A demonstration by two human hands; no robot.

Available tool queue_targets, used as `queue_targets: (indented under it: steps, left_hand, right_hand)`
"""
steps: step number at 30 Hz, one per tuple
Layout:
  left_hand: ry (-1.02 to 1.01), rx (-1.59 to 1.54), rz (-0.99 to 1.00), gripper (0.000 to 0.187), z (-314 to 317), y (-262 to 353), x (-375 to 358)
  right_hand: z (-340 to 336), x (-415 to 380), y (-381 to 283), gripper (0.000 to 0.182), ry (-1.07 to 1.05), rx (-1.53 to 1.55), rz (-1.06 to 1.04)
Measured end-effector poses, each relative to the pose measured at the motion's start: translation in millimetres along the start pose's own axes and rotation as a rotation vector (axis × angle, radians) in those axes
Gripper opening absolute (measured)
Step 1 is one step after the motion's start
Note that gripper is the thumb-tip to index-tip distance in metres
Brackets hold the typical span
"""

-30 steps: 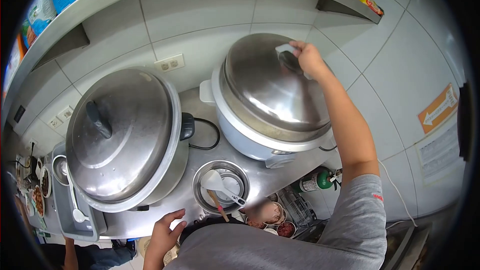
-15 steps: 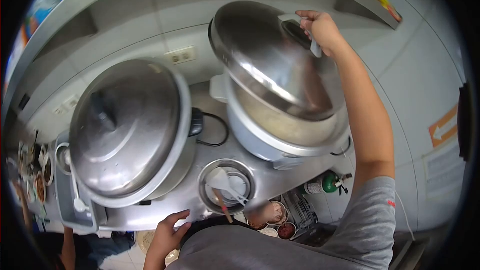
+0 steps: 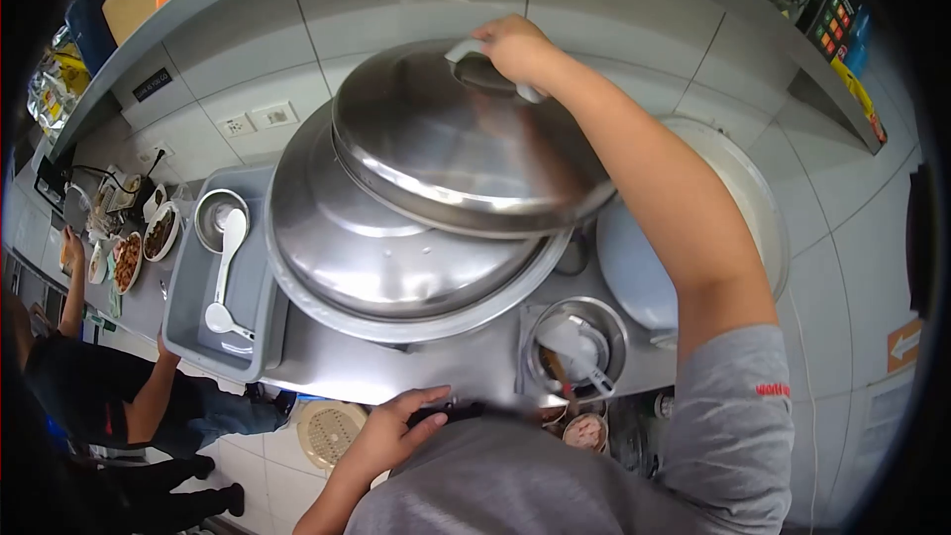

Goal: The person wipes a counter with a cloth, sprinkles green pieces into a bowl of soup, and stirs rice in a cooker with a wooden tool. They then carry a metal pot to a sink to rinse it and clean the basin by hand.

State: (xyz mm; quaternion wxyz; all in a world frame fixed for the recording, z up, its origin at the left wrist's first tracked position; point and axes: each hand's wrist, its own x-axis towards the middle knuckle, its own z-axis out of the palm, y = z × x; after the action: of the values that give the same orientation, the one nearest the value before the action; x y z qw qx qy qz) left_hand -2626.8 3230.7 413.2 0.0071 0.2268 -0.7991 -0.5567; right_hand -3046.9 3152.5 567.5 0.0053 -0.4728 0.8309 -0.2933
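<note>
– Where is the big lid [image 3: 446, 139] at this moment?

– It is above a second lid [image 3: 386, 267], which covers the large pot [image 3: 426, 328] near the middle of the worktop [image 3: 347, 374]. I cannot tell if the two lids touch.

– And how are the hands?

– The right hand [image 3: 517, 52] is closed around the grey handle [image 3: 464, 48] of the big lid. The left hand [image 3: 391, 431] is low, near the front edge of the worktop; its thumb and fingers are apart, and I see nothing held in it.

– What could go wrong from here?

– In my opinion, the big lid could slide toward the front edge, because it is tilted and the lid below is round and smooth. Then it could hit the steel bowl [image 3: 621, 337] near that edge. Also, the forearm [image 3: 654, 188] passes over the open cooker [image 3: 634, 263] at the right end of the worktop; it could brush the rim if it goes lower.

– What is different from half a second ago?

– Then the big lid was tilted above the cooker, partly covering it. Now it is farther left, and the cooker is uncovered. The right hand has kept the handle.
</note>
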Motion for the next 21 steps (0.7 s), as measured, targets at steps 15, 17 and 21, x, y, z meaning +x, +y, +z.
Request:
queue_targets:
  steps: [15, 17, 21]
  left_hand:
    - [0.746, 0.033, 0.065, 0.025, -249.1, -116.1, -25.3]
    - [0.756, -0.201, 0.183, 0.027, -266.9, -122.3, -19.6]
    - [0.707, -0.202, 0.322, 0.025, -251.0, -112.7, -10.4]
  right_hand:
    - [53.4, -14.2, -48.0, 0.040, 0.415, -0.328, -0.390]
    - [21.2, -76.5, -88.0, 0.036, 0.432, -0.121, -0.309]
    - [1.7, -244.6, -94.6, 0.018, 0.177, -0.057, 0.329]
